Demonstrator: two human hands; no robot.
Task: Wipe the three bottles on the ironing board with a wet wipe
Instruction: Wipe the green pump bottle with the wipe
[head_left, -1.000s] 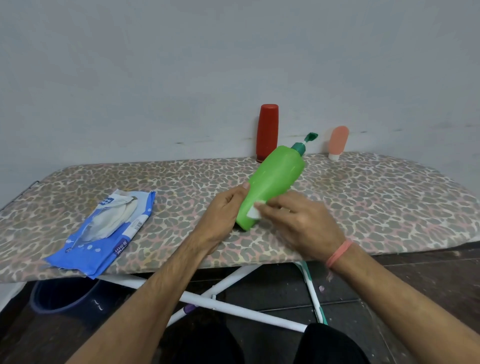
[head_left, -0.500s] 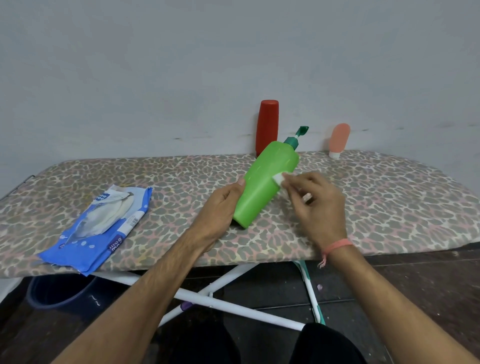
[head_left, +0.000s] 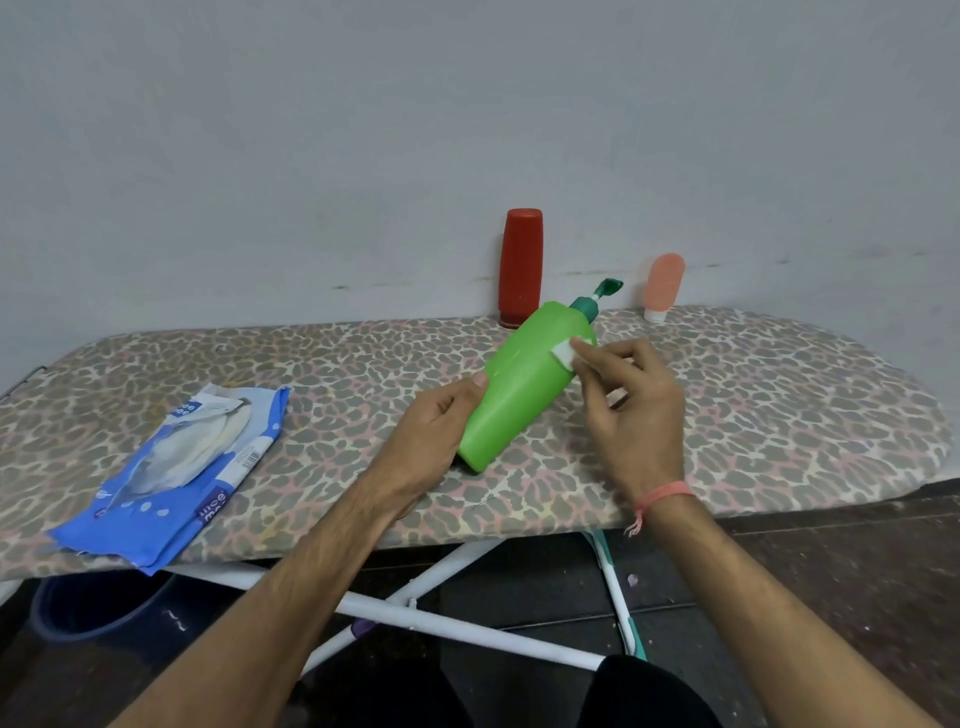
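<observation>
Wipe (head_left: 563, 352) now nearer smooth bottle's (head_left: 519, 384) shoulder

Wet wipe (head_left: 563, 354) mostly behind fingers (head_left: 597, 364)

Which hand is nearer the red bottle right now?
Left, narrowly, and neither touches it. The left hand grips the green bottle low down; the right hand is farther right of the red bottle.

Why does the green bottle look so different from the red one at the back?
The green plastic pump bottle is tilted, gripped by the left hand; the red plastic bottle stands upright by the wall, untouched. The green one has a dark green pump; the red one has a rounded top. The right hand presses a white wet wipe on the green one only. Both are on the leopard-print ironing board.
</observation>
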